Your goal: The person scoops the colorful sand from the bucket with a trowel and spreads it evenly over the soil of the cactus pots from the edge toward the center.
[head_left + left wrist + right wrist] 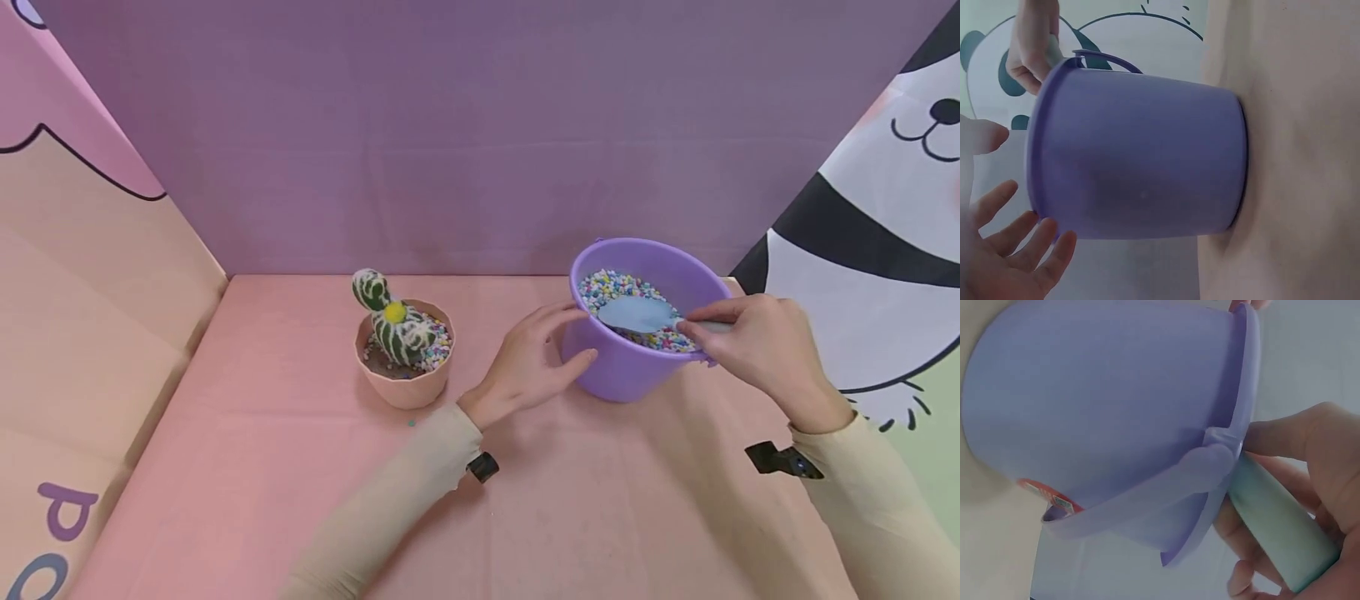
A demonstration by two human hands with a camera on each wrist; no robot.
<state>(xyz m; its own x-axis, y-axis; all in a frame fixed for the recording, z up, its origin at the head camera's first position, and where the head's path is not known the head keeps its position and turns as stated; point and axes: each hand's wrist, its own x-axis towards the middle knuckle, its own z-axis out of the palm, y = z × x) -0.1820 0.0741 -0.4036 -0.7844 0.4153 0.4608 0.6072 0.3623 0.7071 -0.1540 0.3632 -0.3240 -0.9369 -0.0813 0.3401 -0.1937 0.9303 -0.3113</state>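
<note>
A purple bucket (622, 367) stands upright at the right, with small multicoloured pebbles (618, 287) inside. My right hand (765, 346) grips the handle of a light blue toy shovel (637, 315), whose blade lies over the pebbles inside the rim. In the right wrist view the pale green-blue handle (1282, 528) shows between my fingers. My left hand (532, 362) is at the bucket's left side, fingers spread, fingertips at the rim; whether they all touch cannot be told. To its left, a potted cactus (401, 333) with a yellow flower stands in a peach pot (408, 392) partly filled with pebbles.
A pink cloth-covered surface (300, 467) lies under everything. One loose pebble (411, 423) rests in front of the pot. Behind stands a purple backdrop (465, 142); a panda-printed panel (885, 250) rises close at the right. The bucket's carrying handle (1141, 494) hangs down its side.
</note>
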